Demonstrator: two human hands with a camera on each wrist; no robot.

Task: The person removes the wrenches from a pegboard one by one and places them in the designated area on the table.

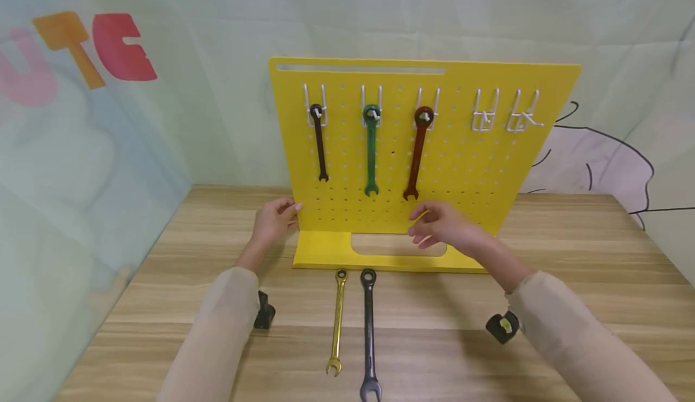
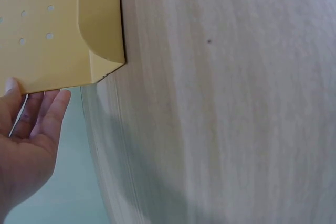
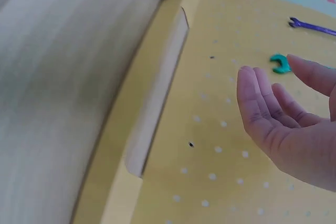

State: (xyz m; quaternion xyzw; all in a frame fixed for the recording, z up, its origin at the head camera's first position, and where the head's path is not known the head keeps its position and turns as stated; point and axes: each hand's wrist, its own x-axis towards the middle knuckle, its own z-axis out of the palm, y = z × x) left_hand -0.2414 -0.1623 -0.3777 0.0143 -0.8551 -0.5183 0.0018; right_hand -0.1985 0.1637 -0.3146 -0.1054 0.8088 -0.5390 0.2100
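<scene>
A yellow pegboard [image 1: 353, 209] stands upright on the table. At its lower left edge, my left hand [image 1: 274, 220] holds the side, thumb on the front face and fingers by the edge; the left wrist view shows this grip on the pegboard [image 2: 47, 61] closer. My right hand [image 1: 442, 227] hovers before the board's lower right part, fingers loosely bent and nothing in them. Above it a red combination wrench [image 1: 417, 157] hangs from a hook, with a green wrench [image 1: 371, 154] and a dark purple wrench [image 1: 320, 145] on hooks farther left.
A gold wrench [image 1: 338, 323] and a larger dark grey wrench [image 1: 369, 329] lie on the wooden table [image 1: 434, 341] before the board's base. Two white hooks [image 1: 483, 118] at the upper right hold nothing. A printed curtain [image 1: 217, 88] hangs behind.
</scene>
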